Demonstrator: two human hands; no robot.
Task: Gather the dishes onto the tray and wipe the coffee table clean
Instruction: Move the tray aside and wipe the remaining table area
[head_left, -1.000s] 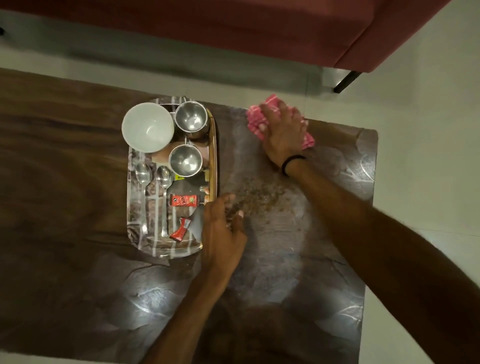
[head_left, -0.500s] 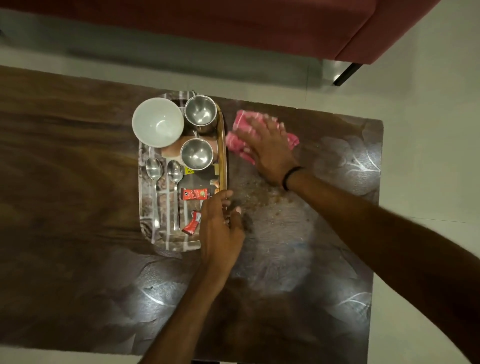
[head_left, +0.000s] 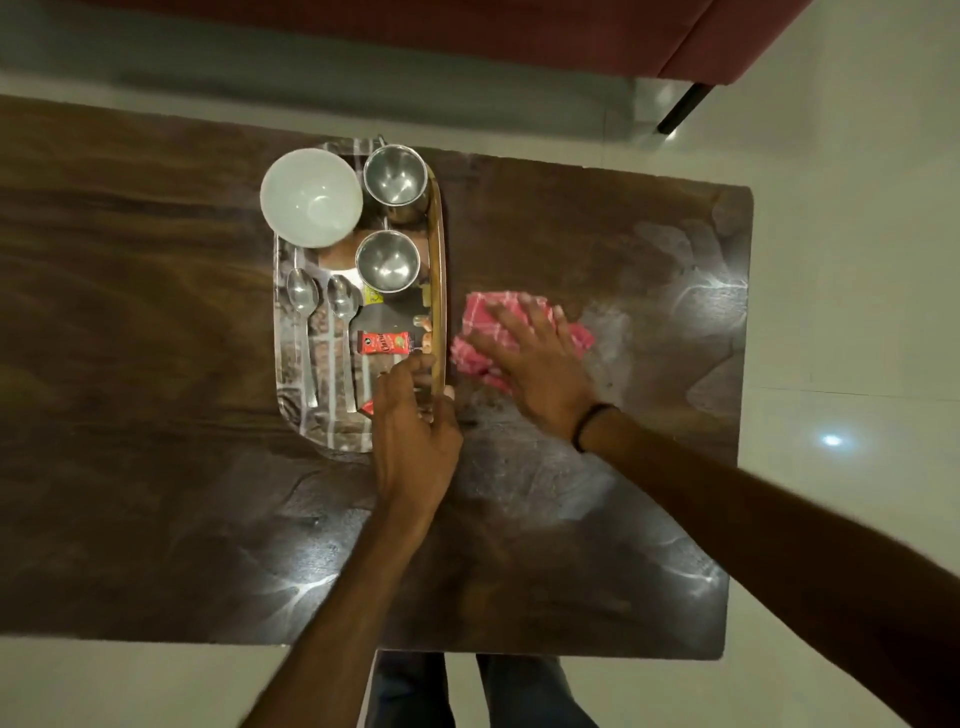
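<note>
Right hand (head_left: 530, 364): lay flat, fingers spread, pressing the pink cloth (head_left: 483, 322) onto the coffee table (head_left: 597, 545).
Left hand (head_left: 415, 431): curled over the tray (head_left: 435, 249) rim, steadying it.
Cloth position: just right of tray, nearer the right hand.
Tray axis: ran away from the person.

A dark red sofa (head_left: 467, 31) with a black leg (head_left: 681, 108) stands on the pale floor (head_left: 857, 260).

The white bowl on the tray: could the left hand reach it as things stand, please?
Probably yes: the left hand rests on the tray rim, and only low spoons lie between it and the white bowl.
</note>
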